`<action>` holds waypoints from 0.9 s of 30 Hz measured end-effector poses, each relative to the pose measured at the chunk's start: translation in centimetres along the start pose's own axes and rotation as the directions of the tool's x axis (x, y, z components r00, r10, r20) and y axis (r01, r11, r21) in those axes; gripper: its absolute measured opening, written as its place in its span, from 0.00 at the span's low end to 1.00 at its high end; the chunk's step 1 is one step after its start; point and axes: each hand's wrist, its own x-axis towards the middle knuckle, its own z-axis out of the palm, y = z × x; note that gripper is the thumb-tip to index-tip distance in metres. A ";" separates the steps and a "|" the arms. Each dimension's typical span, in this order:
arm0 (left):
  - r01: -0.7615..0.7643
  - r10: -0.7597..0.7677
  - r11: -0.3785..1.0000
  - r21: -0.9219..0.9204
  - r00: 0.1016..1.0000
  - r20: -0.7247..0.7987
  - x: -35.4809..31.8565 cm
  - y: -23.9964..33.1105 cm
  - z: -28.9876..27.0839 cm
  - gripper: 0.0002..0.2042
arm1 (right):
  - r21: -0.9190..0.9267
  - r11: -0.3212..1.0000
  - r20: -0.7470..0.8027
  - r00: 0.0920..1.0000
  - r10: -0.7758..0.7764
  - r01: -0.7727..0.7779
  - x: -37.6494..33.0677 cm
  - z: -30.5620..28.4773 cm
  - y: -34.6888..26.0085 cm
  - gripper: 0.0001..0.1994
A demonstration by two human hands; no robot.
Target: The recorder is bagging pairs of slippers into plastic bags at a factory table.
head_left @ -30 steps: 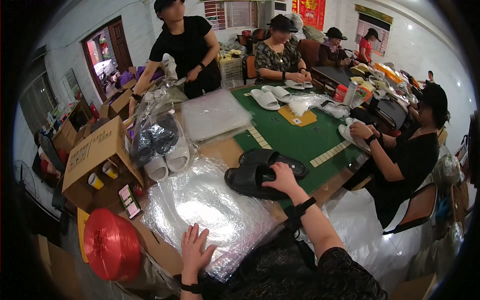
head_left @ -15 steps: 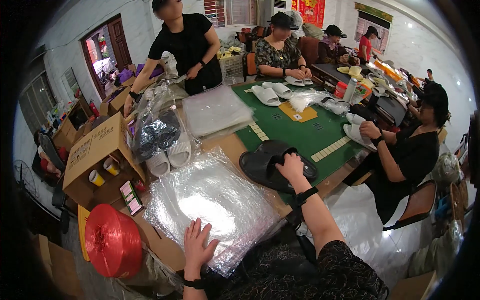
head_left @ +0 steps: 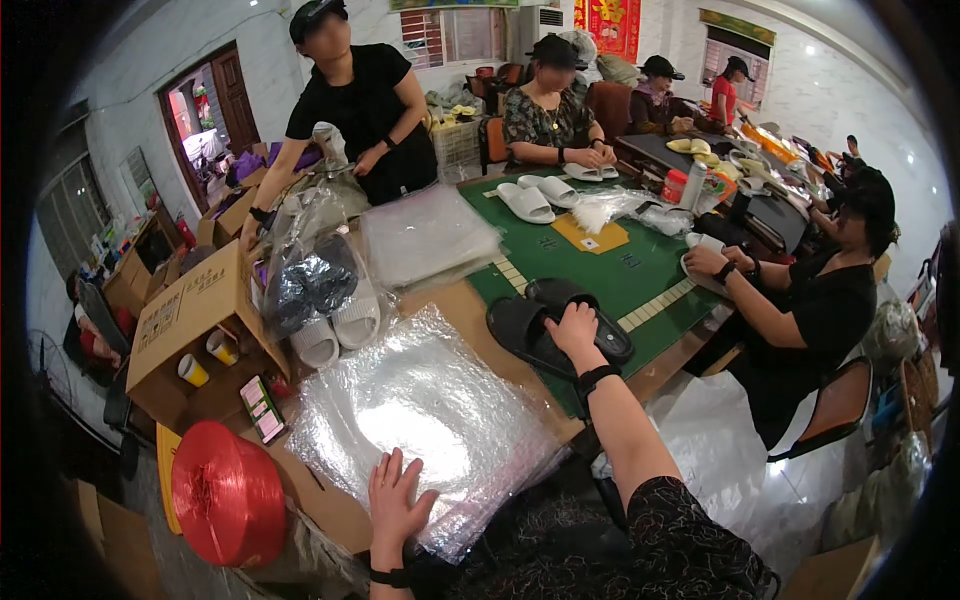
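The right hand (head_left: 575, 330) lay with its grip closed over a pair of black slippers (head_left: 545, 325) on the desk (head_left: 480, 320); they looked light, soft and bendy, best taken together across the straps. The left hand (head_left: 398, 500) rested open and flat on a stack of clear plastic bags (head_left: 420, 410), thin, slippery and prone to slide.

My left hand (head_left: 397, 500) lies palm down, fingers spread and flat, wrist banded in black, forearm entering from the lower edge. My right arm is stretched forward and up across the frame, a dark band at the wrist. My right hand (head_left: 574, 329) is palm down, fingers curled forward in a loose grip; whether they close fully I cannot tell.
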 end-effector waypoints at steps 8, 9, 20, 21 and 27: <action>-0.040 0.040 0.999 -0.022 0.999 -0.001 0.5 0.1 0.0 0.27 | -0.079 0.993 0.025 0.996 -0.087 0.089 1.5 0.7 2.1 0.20; -0.049 0.049 0.999 -0.022 0.999 -0.002 0.6 0.0 0.1 0.27 | -0.080 0.986 0.005 0.989 -0.147 0.147 1.6 0.7 2.5 0.19; -0.029 0.029 1.000 -0.005 1.000 -0.012 -0.2 0.1 -0.7 0.27 | 0.724 0.673 0.120 0.934 -0.336 0.150 -13.4 -11.4 -9.6 0.14; -0.009 0.009 1.000 -0.019 1.000 0.002 0.3 -0.1 -0.2 0.27 | 0.738 0.655 0.173 0.891 -0.419 0.165 -14.3 -9.0 -9.8 0.15; -0.047 0.046 0.999 0.008 0.991 0.129 0.5 -1.9 0.1 0.27 | 0.230 0.701 0.151 0.687 -0.711 0.675 -20.8 -0.2 -12.4 0.17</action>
